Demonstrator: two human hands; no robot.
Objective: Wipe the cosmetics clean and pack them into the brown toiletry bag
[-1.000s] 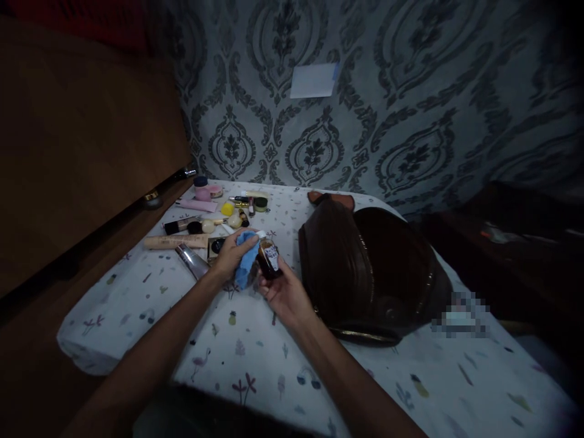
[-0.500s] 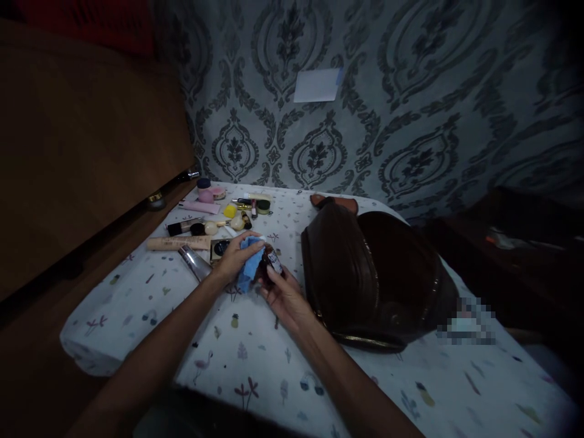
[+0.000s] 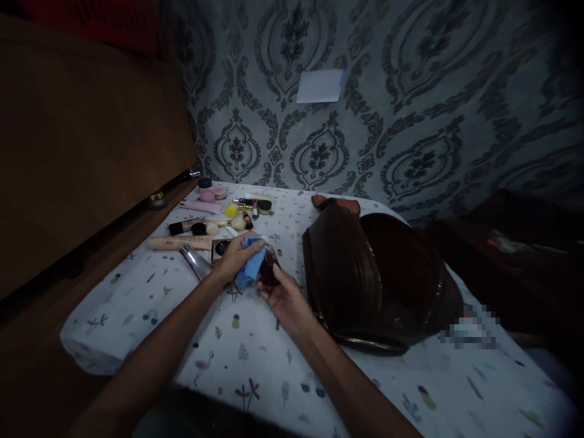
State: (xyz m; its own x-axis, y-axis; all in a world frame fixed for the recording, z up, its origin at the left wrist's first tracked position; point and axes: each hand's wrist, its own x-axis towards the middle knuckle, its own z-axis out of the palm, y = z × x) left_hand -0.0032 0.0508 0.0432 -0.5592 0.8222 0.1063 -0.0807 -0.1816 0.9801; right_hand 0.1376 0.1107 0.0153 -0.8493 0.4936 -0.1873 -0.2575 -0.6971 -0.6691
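Reference: one bag (image 3: 342, 274), brown, lying on one printed sheet (image 3: 264, 356). My two hands work just left of the bag.

My right hand (image 3: 286, 298), nearest the bag, is partly closed: the thumb presses one side of the bottle (image 3: 269, 271) and the fingers support it from below. Count: one bottle, dark and tilted, left of the bag and above the sheet. My left hand (image 3: 232, 257), farther left of the bag, is closed in a pinch, with one blue cloth (image 3: 250, 263) between thumb and fingers. The cloth bears against the bottle and covers part of its upper end.

Left of the bag, beyond my left hand, three tubes lie on the sheet: one silver tube (image 3: 195, 261), one beige tube (image 3: 180, 243) and, farther back, one pink tube (image 3: 203, 207). One compact (image 3: 221, 248) sits next to my left hand. Behind these, left of the bag, are one yellow block (image 3: 231, 211) and one blue-lidded jar (image 3: 205, 184). I cannot count every small item in this group.

Directly behind the bag: one tan case (image 3: 347, 205). Above and behind the bag: one white card (image 3: 320, 86) on the patterned wall (image 3: 319, 149).
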